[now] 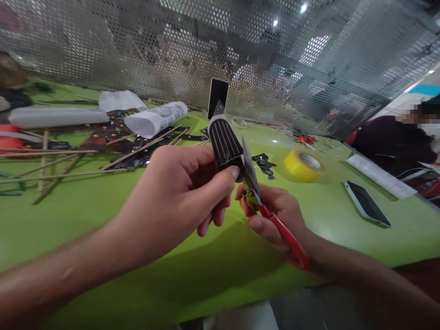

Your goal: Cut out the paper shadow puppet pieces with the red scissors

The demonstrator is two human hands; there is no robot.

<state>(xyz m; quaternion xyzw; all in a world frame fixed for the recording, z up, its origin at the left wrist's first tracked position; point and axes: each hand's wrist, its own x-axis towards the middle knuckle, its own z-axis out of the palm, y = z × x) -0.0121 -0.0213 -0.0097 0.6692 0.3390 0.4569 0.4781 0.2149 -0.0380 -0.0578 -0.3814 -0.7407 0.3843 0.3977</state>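
Between the thumb and fingers of my left hand is a black piece with pale stripes, curved and held upright above the table. My right hand is closed on scissors with red handles. Their metal blades point up and lie along the right edge of the striped piece, close to my left thumb. Whether the blades touch the piece is hard to tell. Behind the scissors, small black cut pieces lie on the green table.
A yellow tape roll and a phone lie to the right. Wooden sticks, a rolled printed sheet and dark pieces spread over the left. An upright phone stands before a perforated metal screen. A person is at far right.
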